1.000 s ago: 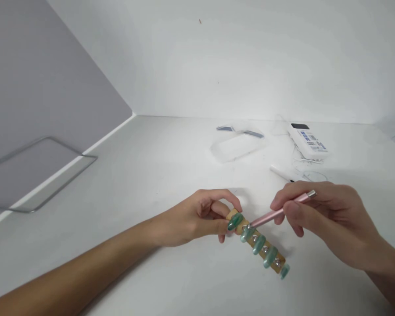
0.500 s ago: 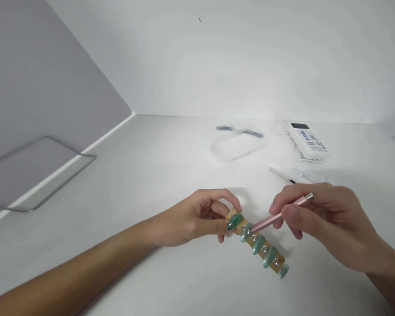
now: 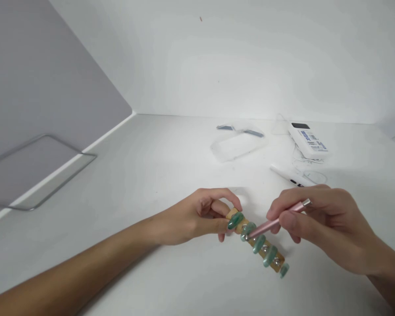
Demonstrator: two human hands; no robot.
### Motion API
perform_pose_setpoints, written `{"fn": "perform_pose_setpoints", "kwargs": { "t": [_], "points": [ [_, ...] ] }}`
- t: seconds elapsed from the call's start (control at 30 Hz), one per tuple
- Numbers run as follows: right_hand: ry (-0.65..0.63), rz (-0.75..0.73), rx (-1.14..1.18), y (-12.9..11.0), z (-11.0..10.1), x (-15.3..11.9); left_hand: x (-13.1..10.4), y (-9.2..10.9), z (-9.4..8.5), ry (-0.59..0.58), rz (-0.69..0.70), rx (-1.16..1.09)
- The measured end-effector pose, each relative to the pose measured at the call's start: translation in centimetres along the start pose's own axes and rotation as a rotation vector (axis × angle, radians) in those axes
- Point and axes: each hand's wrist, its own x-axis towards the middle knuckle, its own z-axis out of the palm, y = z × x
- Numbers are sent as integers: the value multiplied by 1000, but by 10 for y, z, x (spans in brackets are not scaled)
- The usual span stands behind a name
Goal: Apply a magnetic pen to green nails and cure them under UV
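Note:
My left hand (image 3: pixel 207 217) pinches the upper end of a short tan stick (image 3: pixel 232 213) between thumb and fingers. Glossy green pieces that look like false nails (image 3: pixel 270 256) sit in a row along it, with small silver bits between them. The stick slants down to the right, above the white table. In my right hand (image 3: pixel 319 224) is a slim pink pen-like tool (image 3: pixel 267 225) with silver ends, held like a pencil. Its lower tip is at the second green piece from my left hand; whether it touches I cannot tell.
On the white table (image 3: pixel 134 272) behind my hands lie a clear plastic case (image 3: pixel 230 156), a white box-shaped device (image 3: pixel 307 140) with a printed label and thin wires, and a white pen-like device (image 3: pixel 288 175). A bent grey wire frame (image 3: pixel 62 186) stands at left.
The pink tool's tip has moved slightly down and left along the second green piece, my right hand shifting with it. My left hand and the stick stay almost still.

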Motion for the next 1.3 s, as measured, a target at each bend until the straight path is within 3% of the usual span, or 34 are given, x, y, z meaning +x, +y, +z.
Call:
{"fn": "perform_pose_setpoints", "kwargs": {
  "t": [0.27,0.47,0.57,1.3],
  "points": [
    [-65,0,67,0,0,1,1,-1,0,0,0,-7],
    [134,-16,23,2,1,0,-2,-1,0,0,-13,-14],
    [168,-4,23,4,1,0,-4,0,0,-1,-21,-18],
    [26,-61,49,3,3,1,-3,-1,0,-12,-5,-13]
  ]
}}
